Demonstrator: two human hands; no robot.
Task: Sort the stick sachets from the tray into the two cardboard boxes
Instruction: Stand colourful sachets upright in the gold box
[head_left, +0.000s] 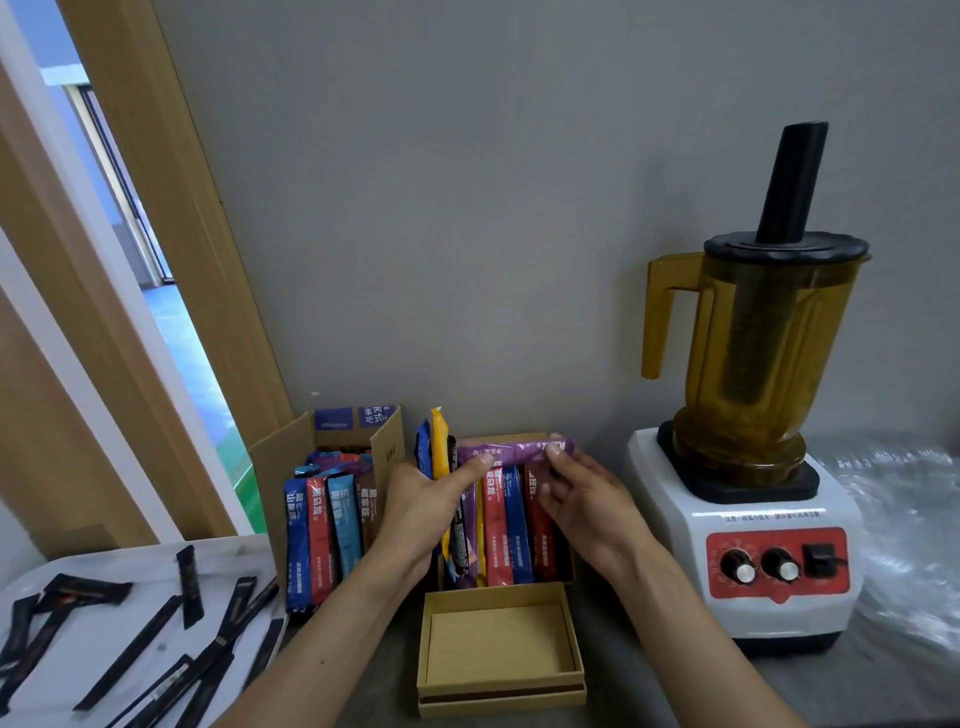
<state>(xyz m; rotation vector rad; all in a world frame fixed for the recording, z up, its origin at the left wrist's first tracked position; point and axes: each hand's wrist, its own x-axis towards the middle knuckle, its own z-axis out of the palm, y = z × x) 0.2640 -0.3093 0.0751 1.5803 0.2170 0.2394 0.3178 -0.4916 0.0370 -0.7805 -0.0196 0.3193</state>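
stick sachets: one purple sachet (514, 451) is held level over the back of the right cardboard box (567, 569). right hand (587, 499) pinches its right end between thumb and forefinger, other fingers loosely curled below. left hand (426, 514) has its thumb on the left end, fingers curled behind an orange sachet (439, 441) and blue ones standing upright at that box's left side; cannot tell if those are gripped too. red, blue and dark sachets (511, 525) stand in rows inside the right box. left cardboard box (291, 452), flaps open, holds blue, red, teal and brown sachets (324, 530). white tray (130, 561) at near left carries scattered black sachets (130, 652). shallow tan lid (498, 691) lies in front of the right box. blender (748, 415) stands at right.
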